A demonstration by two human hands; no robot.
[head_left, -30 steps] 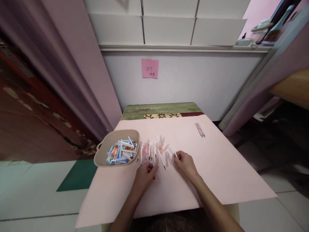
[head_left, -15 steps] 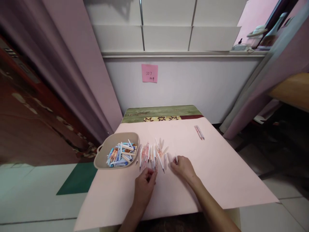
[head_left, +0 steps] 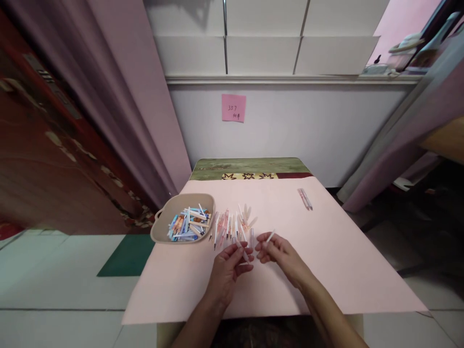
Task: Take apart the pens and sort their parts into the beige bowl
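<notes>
My left hand [head_left: 230,268] is lifted a little over the pink sheet [head_left: 326,261] and pinches a clear pen barrel [head_left: 242,250] between its fingertips. My right hand [head_left: 278,252] is close beside it, fingers closed on a thin white refill [head_left: 269,236] that sticks up to the right. The two hands' fingertips almost meet. Just beyond them lies a loose row of pen parts [head_left: 232,223]: clear barrels, white refills and caps.
A beige basket [head_left: 163,227] with several blue, white and orange pen pieces sits left of the row. Two pens [head_left: 305,198] lie apart at the far right of the sheet. A pink note [head_left: 234,107] is stuck on the wall behind.
Both hands have risen off the sheet and come together. The left now holds a clear barrel from the row; the right has lifted a white refill and tilted it.
</notes>
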